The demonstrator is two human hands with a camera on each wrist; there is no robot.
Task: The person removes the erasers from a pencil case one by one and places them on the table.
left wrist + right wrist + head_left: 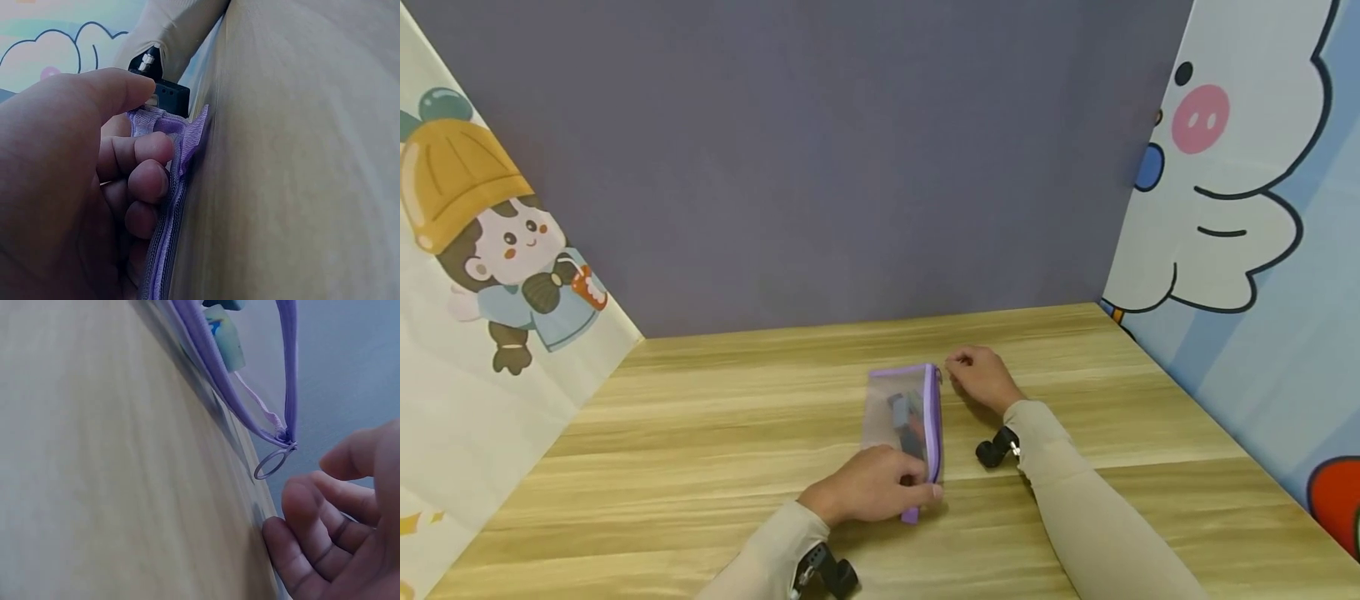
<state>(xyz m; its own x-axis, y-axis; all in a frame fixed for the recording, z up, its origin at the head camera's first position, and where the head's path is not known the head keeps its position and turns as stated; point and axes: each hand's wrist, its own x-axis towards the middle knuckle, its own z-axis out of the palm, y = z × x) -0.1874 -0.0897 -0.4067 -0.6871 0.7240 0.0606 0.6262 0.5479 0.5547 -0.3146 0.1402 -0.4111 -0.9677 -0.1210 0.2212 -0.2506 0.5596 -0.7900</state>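
Observation:
A see-through pouch with purple edging (pixel 883 408) lies on the wooden table, dark and coloured items visible inside. My left hand (pixel 872 485) grips its near end; in the left wrist view curled fingers (pixel 149 181) lie against the zipper edge (pixel 165 231), the thumb above. Just right of the pouch's far corner is my right hand (pixel 983 377), loosely bent and holding nothing. The right wrist view shows a metal ring (pixel 272 464) at the pouch corner, a small gap from the fingers (pixel 300 503). A pale green item (pixel 226 340) shows inside the pouch.
The wooden table (pixel 700 433) meets a grey panel (pixel 850 167) at its back. Cartoon-printed panels stand on the left (pixel 445 333) and right (pixel 1285 350). A black wrist camera (pixel 997 447) is on my right sleeve and another (pixel 829 573) on my left.

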